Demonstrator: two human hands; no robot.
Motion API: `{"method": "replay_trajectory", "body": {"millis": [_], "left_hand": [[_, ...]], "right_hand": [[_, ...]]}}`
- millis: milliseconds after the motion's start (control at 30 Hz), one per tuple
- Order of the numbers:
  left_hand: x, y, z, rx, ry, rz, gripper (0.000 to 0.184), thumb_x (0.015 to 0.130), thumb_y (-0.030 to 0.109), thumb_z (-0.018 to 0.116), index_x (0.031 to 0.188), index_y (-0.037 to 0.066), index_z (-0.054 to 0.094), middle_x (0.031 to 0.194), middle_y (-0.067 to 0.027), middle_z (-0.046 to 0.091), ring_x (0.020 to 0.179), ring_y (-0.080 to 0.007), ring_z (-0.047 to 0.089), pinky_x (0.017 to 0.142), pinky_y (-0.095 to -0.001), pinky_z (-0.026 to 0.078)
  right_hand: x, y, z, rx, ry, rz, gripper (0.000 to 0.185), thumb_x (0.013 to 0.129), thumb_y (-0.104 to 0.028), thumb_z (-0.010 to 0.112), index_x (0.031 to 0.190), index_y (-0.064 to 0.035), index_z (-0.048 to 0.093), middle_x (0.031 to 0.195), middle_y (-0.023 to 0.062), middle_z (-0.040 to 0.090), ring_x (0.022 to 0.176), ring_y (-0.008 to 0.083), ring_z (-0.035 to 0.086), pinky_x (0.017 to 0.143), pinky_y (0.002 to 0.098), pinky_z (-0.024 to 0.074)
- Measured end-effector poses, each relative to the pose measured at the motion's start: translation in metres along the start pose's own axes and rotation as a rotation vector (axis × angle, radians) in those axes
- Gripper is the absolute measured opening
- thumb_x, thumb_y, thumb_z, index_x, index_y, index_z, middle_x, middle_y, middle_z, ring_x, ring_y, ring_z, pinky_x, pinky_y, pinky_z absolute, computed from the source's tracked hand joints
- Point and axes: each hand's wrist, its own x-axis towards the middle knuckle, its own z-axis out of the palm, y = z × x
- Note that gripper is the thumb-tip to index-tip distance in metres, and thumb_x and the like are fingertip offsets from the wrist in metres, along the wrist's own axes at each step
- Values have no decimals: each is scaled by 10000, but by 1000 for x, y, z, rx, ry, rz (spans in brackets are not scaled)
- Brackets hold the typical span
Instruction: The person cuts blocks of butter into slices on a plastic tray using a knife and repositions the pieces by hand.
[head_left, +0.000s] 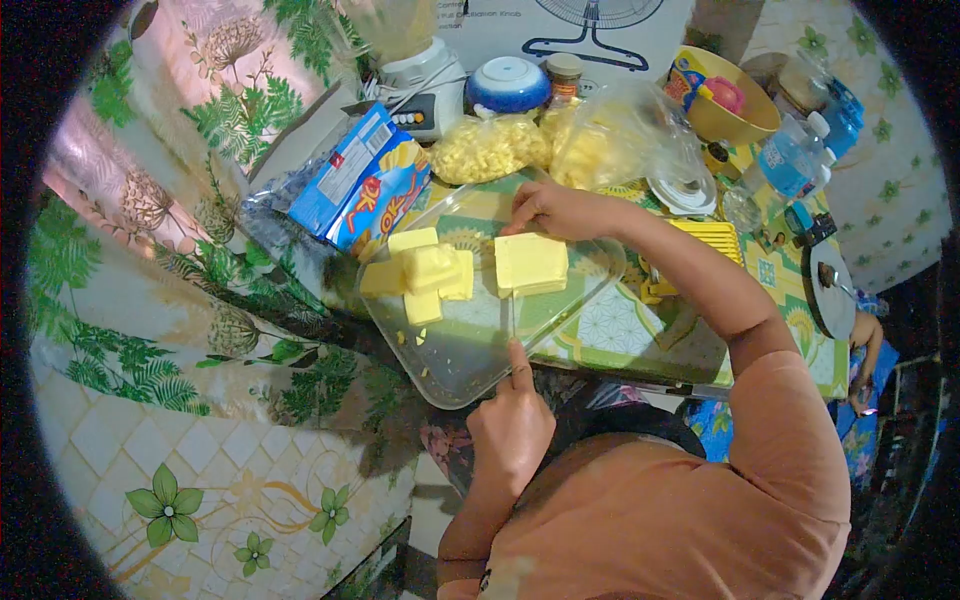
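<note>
In the head view, my left hand [510, 425] is closed round a thin knife [512, 312], its index finger stretched along the tool. The blade meets the near side of a thick yellow block [531, 264]. My right hand [545, 208] reaches over from the right, its curled fingers pressed at the block's far edge. Both the block and a pile of smaller yellow slabs [430, 267] lie in a clear shallow plastic tray [440, 398]. Small yellow crumbs [421, 336] are scattered near the slabs. The handle is hidden in my left hand.
Behind the tray stand a blue box [350, 180], bagged yellow pieces [487, 147], a blender [425, 85] and a blue bowl [508, 85]. Rightward are a yellow bowl [745, 110], bottles [790, 160], a yellow rack [708, 240] and another person's arm [868, 350]. A curtain hangs left.
</note>
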Motion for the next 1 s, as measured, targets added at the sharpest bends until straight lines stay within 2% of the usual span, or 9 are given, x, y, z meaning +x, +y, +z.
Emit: {"method": "replay_trajectory", "body": {"millis": [167,300,400,500,600,633,733,967,1000], "left_hand": [[1,-4,-1,-12,-23,5,653,799,154,600,1404,-16,420,863,-214,678,574,-358,660,528,-442,556],[4,1,-13,-95,-112,-81,610,817,108,554,1401,-7,420,807,-237,666,678,-408,660,639,-502,542],[2,-2,-10,-91,-91,-72,619,820,115,556,1410,-3,410,797,-235,666,677,-406,661,643,-502,543],[1,-3,-10,-92,-107,-85,627,827,124,557,1421,3,398,797,-234,667,678,-406,662,644,-503,542],[1,-2,-13,-82,-142,-108,633,836,135,558,1434,16,386,799,-235,668,685,-406,663,648,-506,539],[2,-1,-13,-83,-152,-120,636,840,139,559,1439,24,381,801,-237,668,687,-407,664,649,-506,538],[1,-2,-12,-106,-132,-159,616,853,146,563,1442,63,398,794,-245,664,696,-419,660,654,-507,533],[-1,-17,-9,-215,-44,-253,541,873,130,577,1403,106,474,837,-280,647,784,-461,638,688,-523,513],[-2,-20,-9,-210,-6,-235,539,863,125,577,1392,88,485,778,-263,640,731,-441,640,648,-512,509]], "right_hand": [[5,3,1,-35,-45,-35,243,829,-166,635,1043,-175,750,1035,133,679,965,318,634,839,396,501],[7,5,4,14,-18,-2,224,828,-213,636,1006,-151,756,1010,149,680,958,317,640,841,403,502],[1,-10,-4,-36,-43,-31,295,861,-236,614,1089,-77,715,1065,172,671,976,330,636,858,413,499],[-14,-47,-11,186,103,211,526,878,-318,633,1295,-7,559,1151,225,633,1016,379,617,891,438,491],[-35,-68,-2,-27,172,31,828,855,-433,667,1444,33,319,1215,279,582,1048,429,595,909,469,484],[-36,-66,3,-101,74,68,1019,782,-466,738,1509,-42,163,1241,298,554,1068,458,582,912,495,481],[-41,-84,4,-85,-68,328,1065,744,-398,790,1527,-123,122,1272,289,543,1120,449,558,956,482,461],[-48,-82,6,-67,15,311,1082,734,-343,797,1525,-154,83,1216,310,565,1066,469,576,917,491,475],[-49,-82,6,-68,18,312,1084,732,-345,797,1525,-154,83,1209,312,568,1063,469,578,916,492,475]]}}
